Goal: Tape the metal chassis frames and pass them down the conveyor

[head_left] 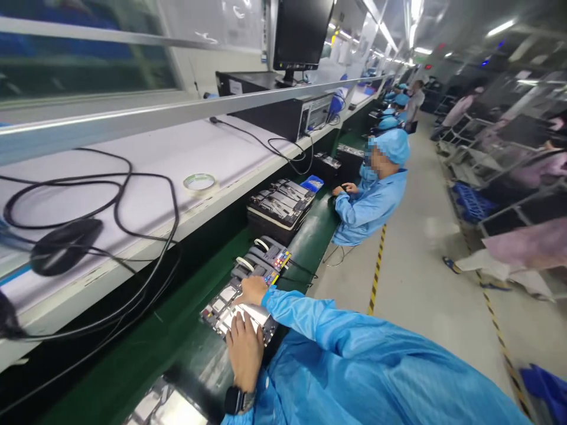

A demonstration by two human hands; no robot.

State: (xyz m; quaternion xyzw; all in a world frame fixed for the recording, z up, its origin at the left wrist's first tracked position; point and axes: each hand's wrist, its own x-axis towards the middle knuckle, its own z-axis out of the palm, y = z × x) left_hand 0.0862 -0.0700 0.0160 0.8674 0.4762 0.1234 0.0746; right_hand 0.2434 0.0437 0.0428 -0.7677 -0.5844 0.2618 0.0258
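Note:
My left hand [244,349], with a dark watch at the wrist, lies flat with fingers stretched over a shiny metal plate [254,313] on a board tray [218,308]. The tray rests on the green conveyor belt [146,354]. My right hand [253,290] is curled at the tray's far edge, fingers folded onto it. Both arms wear light blue sleeves. Just beyond the right hand sits a grey fixture with coloured buttons [271,257].
A stack of dark trays [280,205] lies further along the belt, near a seated co-worker in blue coat and cap [374,198]. The white shelf [146,159] holds black cables, a mouse [65,246], a tape roll [200,182], a computer and a monitor [301,32]. An aisle runs to the right.

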